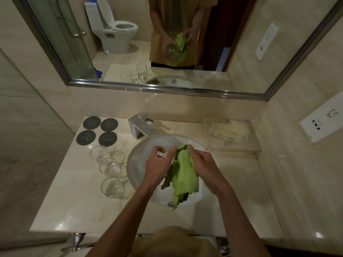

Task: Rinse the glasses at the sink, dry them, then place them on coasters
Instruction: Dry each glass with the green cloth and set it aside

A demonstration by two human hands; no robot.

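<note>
Over the sink at the centre of the frame, we hold one clear glass in our left hand; its fingers and thumb curl around the glass. Just right of it, our right hand pinches a green cloth at its top edge, fingers bent onto the fabric, and the cloth touches the glass and hangs down over the basin toward the lower centre of the frame.

On the pale marble bench, left of the sink, we see a cluster of empty glasses. One glass stands nearest to us, a second stands beyond it, and a third beyond that. Some clear glass shows between these and the sink rim, but we cannot tell how many pieces are there.

Farther back, at the left of the bench, four dark round coasters lie in a square of two by two, none bearing a glass. A chrome faucet stands behind the sink, its spout pointing over the basin. At the right rear of the bench sits a clear tray with pale packets in it.

Along the top of the frame a mirror covers the wall, reflecting our hands with the glass and cloth, and a white toilet behind us. A white socket plate is fixed to the right wall.
</note>
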